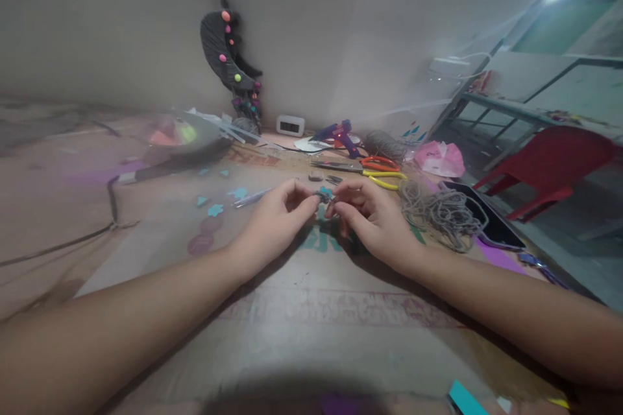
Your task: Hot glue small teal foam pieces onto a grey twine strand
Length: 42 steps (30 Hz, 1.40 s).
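My left hand [285, 207] pinches a short piece of grey yarn [321, 198] between thumb and forefinger over the middle of the table. Fingertips of my right hand [370, 220] close on the other side of the same piece. A small teal flower cutout [325, 190] shows between the two hands, at the yarn; whether it is attached to it I cannot tell. Left of my left hand lie another teal flower [215, 210] and a clear pen-like stick [252, 198]. Loose grey yarn [450, 214] is heaped right of my right hand.
Behind my hands lie orange-handled scissors [379, 163], yellow-handled pliers [384, 178] and a purple glue gun [338, 136]. A white digital clock [291, 125] stands by the wall near a dark crescent ornament [219, 48]. A bowl [204, 136] of coloured pieces sits left; a red chair [564, 159] stands right.
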Available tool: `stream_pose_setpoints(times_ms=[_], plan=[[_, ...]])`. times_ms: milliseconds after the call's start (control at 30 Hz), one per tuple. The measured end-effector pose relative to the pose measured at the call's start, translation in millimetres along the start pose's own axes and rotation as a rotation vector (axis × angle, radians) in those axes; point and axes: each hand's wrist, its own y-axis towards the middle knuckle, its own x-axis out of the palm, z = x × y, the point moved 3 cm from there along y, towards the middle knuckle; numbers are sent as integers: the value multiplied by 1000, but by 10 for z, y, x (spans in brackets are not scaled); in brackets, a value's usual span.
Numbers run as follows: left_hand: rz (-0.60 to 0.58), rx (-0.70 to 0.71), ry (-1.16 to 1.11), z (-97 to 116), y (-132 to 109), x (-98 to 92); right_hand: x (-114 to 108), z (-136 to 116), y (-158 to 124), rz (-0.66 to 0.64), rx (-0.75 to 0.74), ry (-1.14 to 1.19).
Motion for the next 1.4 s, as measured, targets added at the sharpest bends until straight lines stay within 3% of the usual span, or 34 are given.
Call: stream_pose_setpoints(times_ms=[300, 600, 1133, 1400], plan=[[-4, 8, -13, -9, 9, 4, -79, -97, 40, 131, -343, -451], [-22, 21, 27, -40, 1, 7, -92, -121, 30, 123, -362, -509], [-13, 55, 46, -21, -2, 17, -66, -82, 76, 35, 21, -360], [-21, 59, 40, -13, -25, 12, -1, 64, 99, -79, 132, -22]])
